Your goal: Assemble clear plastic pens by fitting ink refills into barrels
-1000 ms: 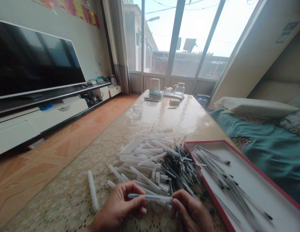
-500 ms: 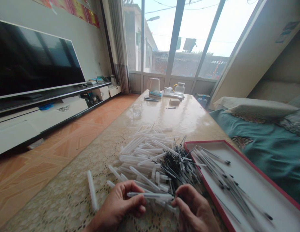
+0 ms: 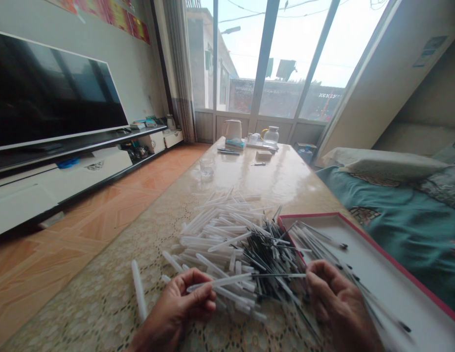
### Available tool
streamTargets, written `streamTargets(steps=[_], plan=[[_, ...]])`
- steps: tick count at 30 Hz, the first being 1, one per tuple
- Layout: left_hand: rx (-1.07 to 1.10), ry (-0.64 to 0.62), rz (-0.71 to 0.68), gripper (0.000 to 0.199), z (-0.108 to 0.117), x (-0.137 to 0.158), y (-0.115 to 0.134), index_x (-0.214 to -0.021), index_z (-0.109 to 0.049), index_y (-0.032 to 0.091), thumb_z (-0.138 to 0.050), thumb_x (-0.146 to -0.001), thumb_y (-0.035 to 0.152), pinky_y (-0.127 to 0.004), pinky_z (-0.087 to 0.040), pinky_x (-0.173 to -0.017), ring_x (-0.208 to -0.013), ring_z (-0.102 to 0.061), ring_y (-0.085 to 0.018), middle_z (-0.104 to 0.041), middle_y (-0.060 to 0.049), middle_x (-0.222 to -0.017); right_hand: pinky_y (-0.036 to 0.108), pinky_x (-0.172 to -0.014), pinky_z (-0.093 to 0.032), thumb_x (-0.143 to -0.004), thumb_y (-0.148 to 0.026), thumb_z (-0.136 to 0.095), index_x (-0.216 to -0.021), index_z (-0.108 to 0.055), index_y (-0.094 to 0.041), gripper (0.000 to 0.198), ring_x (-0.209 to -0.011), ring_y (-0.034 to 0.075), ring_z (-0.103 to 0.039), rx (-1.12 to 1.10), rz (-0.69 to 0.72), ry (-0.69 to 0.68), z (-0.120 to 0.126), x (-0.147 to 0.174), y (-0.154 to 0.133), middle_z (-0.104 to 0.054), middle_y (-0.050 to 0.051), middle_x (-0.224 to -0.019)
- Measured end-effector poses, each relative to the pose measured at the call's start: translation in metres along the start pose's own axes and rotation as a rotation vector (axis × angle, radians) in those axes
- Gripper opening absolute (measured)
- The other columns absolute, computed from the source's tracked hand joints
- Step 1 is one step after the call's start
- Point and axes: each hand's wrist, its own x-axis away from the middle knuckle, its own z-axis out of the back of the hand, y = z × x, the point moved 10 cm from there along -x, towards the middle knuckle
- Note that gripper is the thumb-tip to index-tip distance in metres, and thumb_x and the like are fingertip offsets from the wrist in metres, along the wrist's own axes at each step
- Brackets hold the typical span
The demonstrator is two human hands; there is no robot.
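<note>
My left hand [image 3: 189,298] is closed, with thumb and finger pinching a translucent white pen barrel [image 3: 233,280]. My right hand [image 3: 335,298] grips the far end of a thin dark pen refill [image 3: 281,275]. The refill lies in line with the barrel and meets its right end; how much of it is inside I cannot tell. Beyond my hands is a heap of white pen barrels [image 3: 216,225]. Touching the heap's right side is a pile of dark refills [image 3: 271,249]. One loose barrel [image 3: 138,289] lies left of my left hand.
A red-rimmed white tray [image 3: 403,274] on the right holds several refills with black ends [image 3: 323,239]. Farther along the patterned table [image 3: 84,293] stand a clear glass [image 3: 206,167], a small box [image 3: 263,155], a pitcher [image 3: 233,130] and a glass jug [image 3: 272,135].
My right hand has moved right and slightly up, away from my left hand. A long stretch of refill now shows between the barrel and my right fingers. The barrel has tilted slightly upward.
</note>
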Motion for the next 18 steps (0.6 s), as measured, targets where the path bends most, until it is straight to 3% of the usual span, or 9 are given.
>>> streamTargets(steps=[4,7,9,13,16,18], plan=[[-0.045,0.025,-0.04,0.026,0.001,0.0,0.003,-0.076,-0.065,0.016,-0.083,-0.067,0.033,-0.017,-0.05,-0.054,-0.057,-0.065,-0.01,-0.072,0.001,-0.064,0.018,-0.037,-0.034,-0.077,-0.047,-0.071,-0.084,-0.051,-0.023,0.032,-0.041,0.008,-0.042,-0.065,0.119,0.179,0.03,-0.012,-0.016,-0.051,-0.007,-0.056],[-0.176,-0.001,-0.065,0.036,-0.003,-0.001,0.001,-0.088,-0.066,0.017,-0.085,-0.063,0.034,-0.021,-0.052,-0.059,-0.062,-0.068,-0.014,-0.073,0.0,-0.065,0.024,-0.05,-0.05,-0.08,-0.047,-0.067,-0.089,-0.052,-0.022,0.031,-0.056,0.015,-0.06,0.078,0.257,0.215,0.025,-0.018,-0.021,-0.064,0.0,-0.071],[-0.247,-0.016,-0.1,0.052,-0.006,-0.001,0.0,-0.108,-0.062,0.018,-0.083,-0.065,0.037,-0.025,-0.053,-0.065,-0.067,-0.069,-0.017,-0.073,0.0,-0.069,0.033,-0.067,-0.055,-0.084,-0.046,-0.062,-0.095,-0.054,-0.021,0.028,-0.076,0.022,-0.066,0.274,0.359,0.186,0.012,-0.019,-0.023,-0.068,0.006,-0.085],[-0.416,0.01,-0.21,0.073,-0.005,0.007,0.006,-0.138,-0.037,0.024,-0.07,-0.075,0.04,-0.025,-0.049,-0.05,-0.051,-0.061,-0.015,-0.061,0.007,-0.06,0.048,-0.093,-0.047,-0.09,-0.04,-0.05,-0.11,-0.058,-0.022,0.028,-0.109,0.028,-0.058,0.568,0.522,0.15,-0.003,-0.016,-0.023,-0.063,0.01,-0.115],[-0.733,0.06,-0.384,0.063,-0.007,0.02,0.028,-0.137,-0.035,0.027,-0.064,-0.081,0.031,-0.023,-0.043,-0.047,-0.047,-0.053,-0.014,-0.05,0.01,-0.057,0.05,-0.09,-0.049,-0.091,-0.039,-0.05,-0.11,-0.059,-0.023,0.027,-0.104,0.028,-0.059,0.601,0.555,0.196,0.003,-0.011,-0.024,-0.063,0.009,-0.113],[-0.986,0.054,-0.485,0.057,-0.013,0.028,0.043,-0.133,-0.041,0.028,-0.061,-0.08,0.021,-0.024,-0.044,-0.053,-0.053,-0.056,-0.015,-0.055,0.008,-0.061,0.048,-0.086,-0.051,-0.091,-0.037,-0.05,-0.111,-0.058,-0.024,0.025,-0.1,0.027,-0.06,0.573,0.579,0.211,0.005,-0.005,-0.026,-0.062,0.009,-0.113]])
